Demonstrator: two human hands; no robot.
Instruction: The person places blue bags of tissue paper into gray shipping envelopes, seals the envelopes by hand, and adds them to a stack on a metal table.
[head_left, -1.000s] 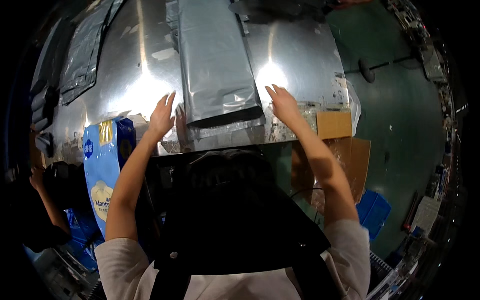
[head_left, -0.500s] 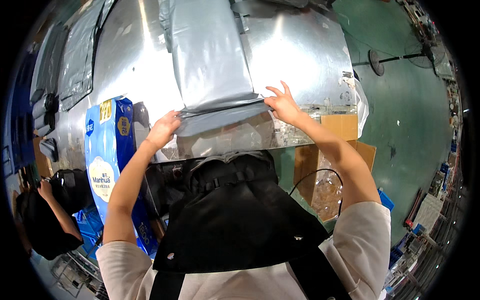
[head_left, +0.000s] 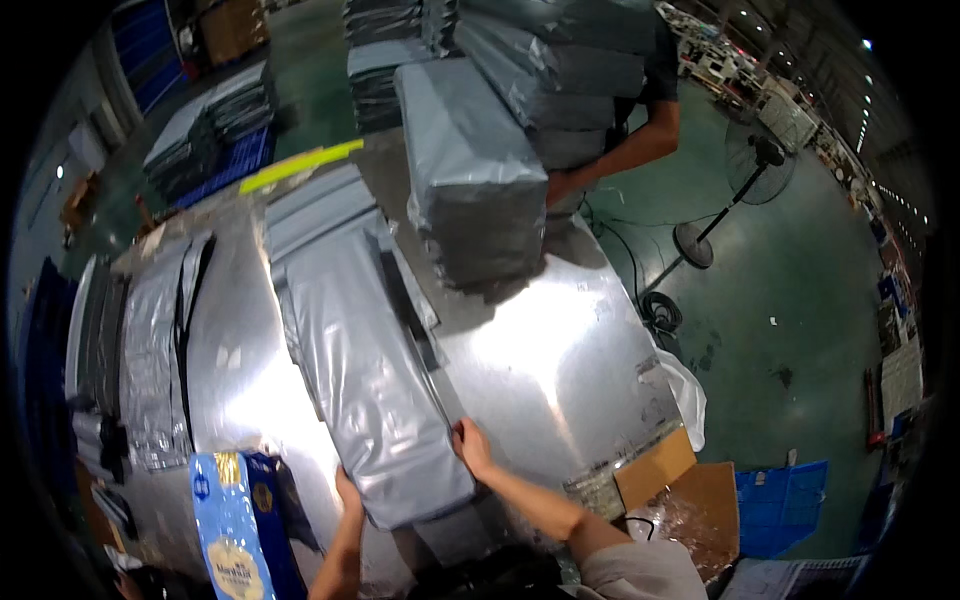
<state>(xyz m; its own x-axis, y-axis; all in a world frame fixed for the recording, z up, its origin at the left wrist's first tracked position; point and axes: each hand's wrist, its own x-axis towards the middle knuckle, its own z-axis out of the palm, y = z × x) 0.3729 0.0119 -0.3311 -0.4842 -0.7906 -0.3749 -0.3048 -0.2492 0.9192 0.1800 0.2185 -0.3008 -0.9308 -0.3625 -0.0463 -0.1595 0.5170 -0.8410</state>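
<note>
A long grey plastic-wrapped package lies on the shiny metal table, reaching from the far side to the near edge. My left hand rests against its near left corner. My right hand presses on its near right edge, fingers on the wrap. Neither hand lifts it; the package lies flat.
A tall stack of grey packages stands at the table's far side, and a person carries more behind it. Flat grey bags lie on the left. A blue-and-yellow package stands near left. A cardboard box and a floor fan are on the right.
The view has tilted up from my torso to the whole table. My hands stay at the package's near end, now closer together on its corners.
</note>
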